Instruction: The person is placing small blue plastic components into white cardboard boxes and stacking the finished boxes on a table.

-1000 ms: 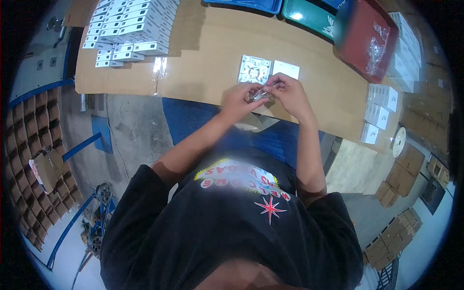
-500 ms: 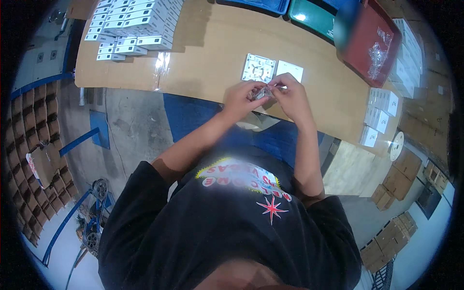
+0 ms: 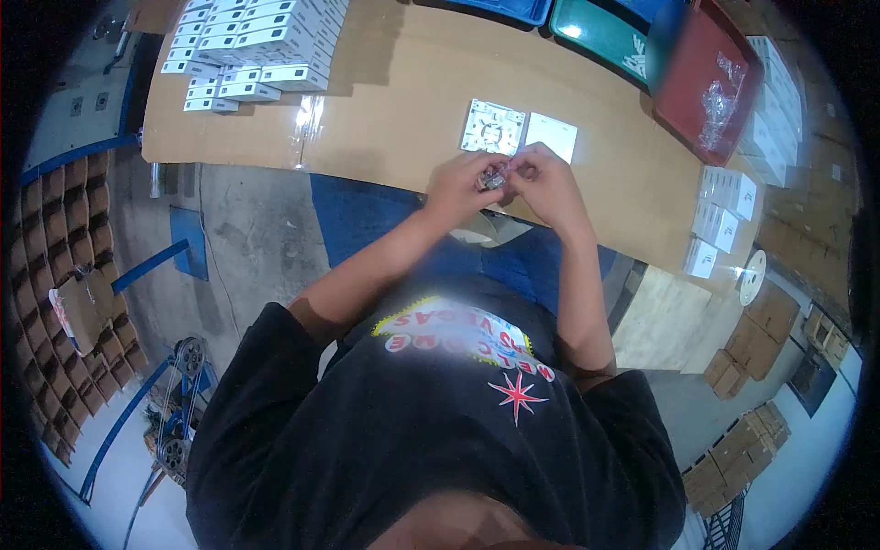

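My left hand (image 3: 461, 188) and my right hand (image 3: 543, 181) meet just above the near edge of the brown cardboard-covered table (image 3: 394, 110). Between their fingertips they pinch a small clear packet with a dark metal part (image 3: 493, 178). Right behind the hands lie a square white plate with holes (image 3: 493, 126) and a plain white card (image 3: 551, 136) beside it on the right.
Stacks of small white boxes (image 3: 247, 46) fill the table's far left. A red bin (image 3: 704, 78), a green bin (image 3: 600, 32) and a blue bin (image 3: 500, 9) stand at the back right. More white boxes (image 3: 724, 215) lie at the right. Cardboard cartons (image 3: 55, 266) line the floor on the left.
Both hands stay together on the small packet; the fingers shift slightly as they work it. The view has moved a little.
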`<move>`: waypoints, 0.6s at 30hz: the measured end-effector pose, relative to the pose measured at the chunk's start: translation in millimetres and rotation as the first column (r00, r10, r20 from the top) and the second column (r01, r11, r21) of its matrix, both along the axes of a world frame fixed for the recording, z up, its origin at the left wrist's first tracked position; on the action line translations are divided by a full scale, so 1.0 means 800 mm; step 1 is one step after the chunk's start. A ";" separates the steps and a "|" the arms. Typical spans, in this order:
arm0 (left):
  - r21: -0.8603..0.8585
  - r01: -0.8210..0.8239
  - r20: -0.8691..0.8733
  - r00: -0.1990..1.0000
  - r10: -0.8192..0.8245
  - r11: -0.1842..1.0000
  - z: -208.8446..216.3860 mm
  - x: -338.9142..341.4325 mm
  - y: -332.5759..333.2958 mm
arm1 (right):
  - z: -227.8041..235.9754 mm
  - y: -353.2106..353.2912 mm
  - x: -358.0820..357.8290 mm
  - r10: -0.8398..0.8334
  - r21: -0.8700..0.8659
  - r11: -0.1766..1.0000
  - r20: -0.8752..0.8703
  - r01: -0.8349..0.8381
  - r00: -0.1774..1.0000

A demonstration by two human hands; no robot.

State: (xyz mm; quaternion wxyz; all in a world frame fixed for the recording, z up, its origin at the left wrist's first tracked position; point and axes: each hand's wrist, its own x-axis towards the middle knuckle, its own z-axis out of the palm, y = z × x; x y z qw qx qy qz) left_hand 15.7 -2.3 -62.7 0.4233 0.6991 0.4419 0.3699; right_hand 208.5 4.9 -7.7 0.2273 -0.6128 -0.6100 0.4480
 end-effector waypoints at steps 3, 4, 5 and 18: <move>0.027 -0.015 -0.016 1.000 0.015 1.000 0.002 0.003 0.000 | -0.017 -0.002 0.007 -0.042 0.006 0.999 -0.102 0.043 0.994; 0.027 -0.014 -0.016 1.000 0.015 1.000 0.001 0.003 0.000 | -0.020 -0.002 0.009 -0.042 0.006 0.999 -0.102 0.043 0.994; 0.009 -0.013 -0.010 1.000 0.013 1.000 0.000 0.003 0.000 | -0.024 -0.003 0.011 -0.061 -0.018 0.998 -0.167 0.059 0.984; -0.025 0.019 0.027 0.999 -0.018 1.000 -0.002 -0.002 -0.002 | -0.012 -0.007 -0.007 -0.098 0.079 0.992 -0.036 0.100 0.995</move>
